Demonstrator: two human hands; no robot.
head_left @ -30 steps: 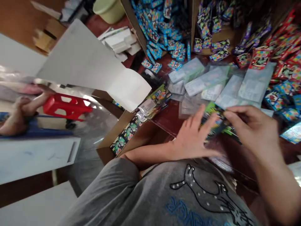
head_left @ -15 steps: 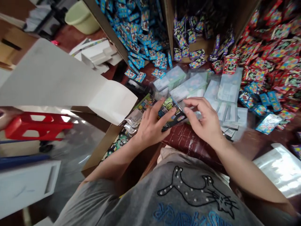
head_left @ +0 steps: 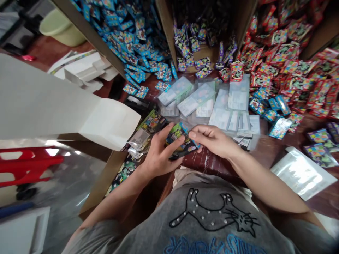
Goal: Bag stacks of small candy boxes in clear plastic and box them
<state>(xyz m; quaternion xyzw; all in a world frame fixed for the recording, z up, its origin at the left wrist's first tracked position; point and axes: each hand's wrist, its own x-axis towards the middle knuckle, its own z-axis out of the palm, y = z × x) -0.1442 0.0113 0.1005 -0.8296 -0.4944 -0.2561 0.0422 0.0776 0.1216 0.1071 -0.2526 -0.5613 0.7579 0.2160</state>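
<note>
Nearest: grey printed shirt (head_left: 212,225) of the person at the table edge, both forearms reaching forward.

Left hand (head_left: 159,155): fingers curled around the near side of a small printed packet (head_left: 180,141), thumb on top.

Right hand (head_left: 214,139): fingertips pinched on the packet's far right edge. The packet sits between both hands, just above the near rim of the dark red table (head_left: 265,155).

Left of the hands: open cardboard carton (head_left: 106,183) below table level, with green-printed packs (head_left: 124,171) stacked along its side; a white flap (head_left: 111,121) overhangs it.

Right: a silvery foil bag (head_left: 302,173) lying flat.

Middle ground: clear plastic sleeves (head_left: 212,100) spread in overlapping stacks just beyond the hands.

Far: heaps of small packets, blue (head_left: 140,53) left, purple (head_left: 198,49) centre in a cardboard box, red (head_left: 291,63) right. Pale green bucket (head_left: 59,26) far left.
</note>
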